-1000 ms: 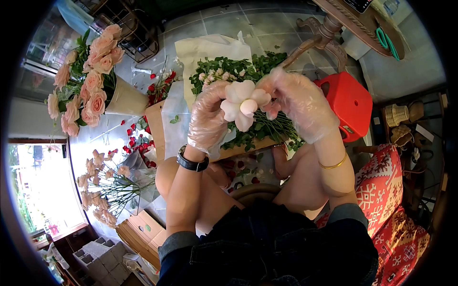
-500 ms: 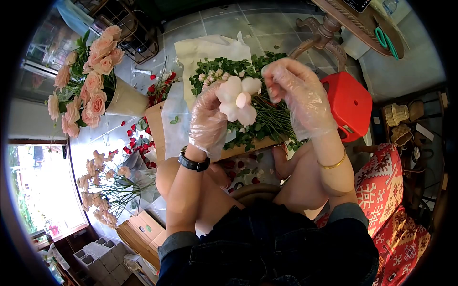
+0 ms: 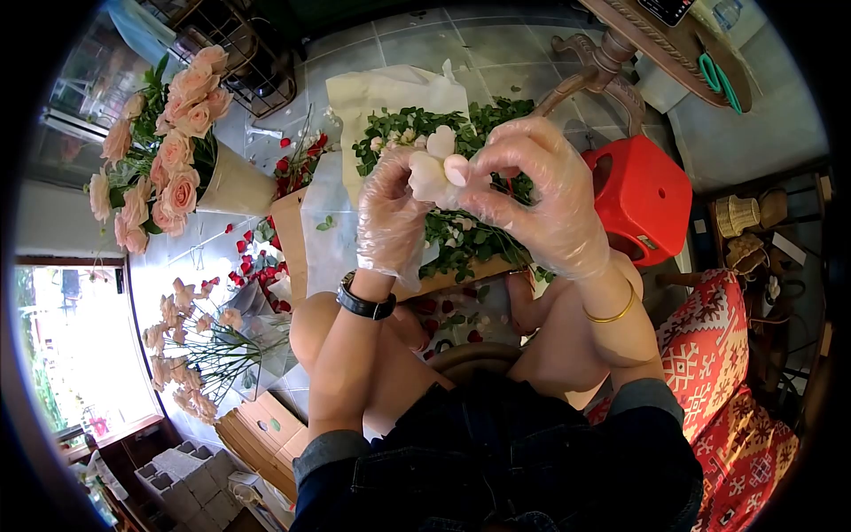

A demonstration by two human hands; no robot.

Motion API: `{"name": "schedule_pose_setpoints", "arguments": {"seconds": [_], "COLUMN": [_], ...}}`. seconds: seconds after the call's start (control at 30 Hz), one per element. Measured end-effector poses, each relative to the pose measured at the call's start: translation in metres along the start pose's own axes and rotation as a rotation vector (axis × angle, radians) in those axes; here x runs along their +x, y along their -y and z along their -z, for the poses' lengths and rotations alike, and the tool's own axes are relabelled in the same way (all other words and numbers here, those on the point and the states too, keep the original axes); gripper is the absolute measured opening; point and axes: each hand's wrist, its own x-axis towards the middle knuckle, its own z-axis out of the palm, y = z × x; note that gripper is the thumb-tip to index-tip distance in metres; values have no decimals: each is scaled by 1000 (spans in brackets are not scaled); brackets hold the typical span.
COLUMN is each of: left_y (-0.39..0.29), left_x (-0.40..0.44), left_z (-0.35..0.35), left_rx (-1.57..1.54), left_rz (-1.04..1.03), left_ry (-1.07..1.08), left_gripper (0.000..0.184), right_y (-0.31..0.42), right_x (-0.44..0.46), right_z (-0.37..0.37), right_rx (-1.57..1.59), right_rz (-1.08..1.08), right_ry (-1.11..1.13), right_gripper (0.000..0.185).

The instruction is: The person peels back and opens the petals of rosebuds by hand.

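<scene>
A pale pink rose (image 3: 429, 180) with wide, folded-back petals and a tight centre is held up in front of me. My left hand (image 3: 388, 213), in a clear plastic glove, is closed around it from the left, and the stem is hidden. My right hand (image 3: 548, 199), also gloved, has its thumb and fingers pinched at the rose's right side, on a petal mostly covered by the fingers. Below and behind lies a bunch of leafy green stems with small pale blooms (image 3: 479, 239) on paper.
At left stand a vase (image 3: 238, 182) of pink roses (image 3: 180, 191) and another bunch of roses (image 3: 191, 355). Red petals (image 3: 253, 266) litter the tiled floor. A red stool (image 3: 651, 195) is at right, below a wooden table (image 3: 665, 44) with green-handled scissors (image 3: 716, 80).
My right hand has moved left and down from beside the rose onto its right-hand petals. The rose has turned slightly in my left hand.
</scene>
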Motion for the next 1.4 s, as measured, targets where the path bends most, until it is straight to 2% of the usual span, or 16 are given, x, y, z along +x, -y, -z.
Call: {"name": "schedule_pose_setpoints", "arguments": {"seconds": [0.07, 0.13, 0.33, 0.63, 0.7, 0.8, 1.07, 1.23, 1.33, 1.4], "left_y": [3, 4, 3, 5, 8, 1, 3, 8, 4, 0], "left_x": [0, 0, 0, 0, 1, 0, 0, 1, -1, -2], "left_z": [-1, -2, -1, 2, 1, -1, -3, -4, -9, -12], "left_rx": [3, 6, -33, -20, 108, 110, 84, 75, -5, -117], "left_rz": [-11, -22, 23, -41, -127, -130, -20, -21, -13, 63], "left_ry": [-12, -23, -23, 39, -10, 37, 13, 42, 29, 50], "left_gripper": [26, 27, 29, 32, 25, 23, 19, 18, 20, 21], "right_y": [-2, -6, -2, -6, -5, -4, -13, -13, -12, -17], "right_x": [0, 1, 1, -1, 0, 1, -3, -2, -1, -3], "right_z": [-1, -1, -2, -2, -2, -1, -6, -5, -8, -10], "right_rx": [-37, -94, -130, -65, -70, -77, -220, -384, -347, -339], "right_rz": [52, 217, 183, 129, 139, 152, 162, 265, 354, 394], "right_ry": [12, 44, 20, 10, 26, 52, -63, -130, -134, -124], "right_gripper": [26, 26, 26, 28, 28, 27, 25, 24, 23, 24]}}
